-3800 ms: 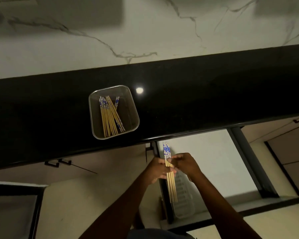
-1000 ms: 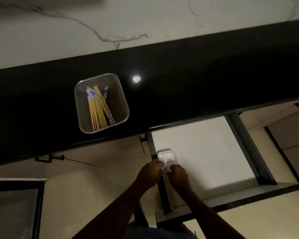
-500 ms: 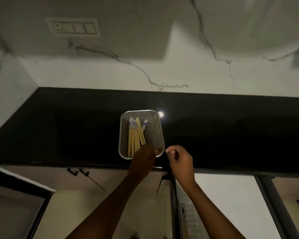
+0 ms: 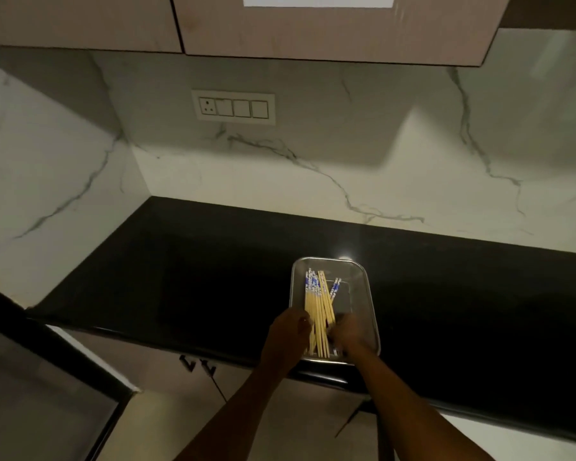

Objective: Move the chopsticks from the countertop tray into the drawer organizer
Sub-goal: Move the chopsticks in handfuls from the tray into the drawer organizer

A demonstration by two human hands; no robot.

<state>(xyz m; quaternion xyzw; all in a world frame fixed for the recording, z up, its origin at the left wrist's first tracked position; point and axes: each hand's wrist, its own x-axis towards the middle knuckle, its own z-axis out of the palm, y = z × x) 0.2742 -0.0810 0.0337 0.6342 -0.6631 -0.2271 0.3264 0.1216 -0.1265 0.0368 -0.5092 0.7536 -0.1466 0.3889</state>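
Head view: left hand (image 4: 288, 337) and right hand (image 4: 348, 336) flank chopsticks (image 4: 316, 301) lying in the tray (image 4: 369, 294) on the bench (image 4: 180, 277); whether either grip is clamped cannot be told. Likely the pickup step; next calls for a firm pinch.

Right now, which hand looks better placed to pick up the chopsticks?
Probably the left hand: it sits against the chopsticks, which lie left in the tray. The right hand is beside them too, but blurred.

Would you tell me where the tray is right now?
In the head view the tray sits on the black countertop near its front edge, right of centre, with the left hand and right hand at its near end.
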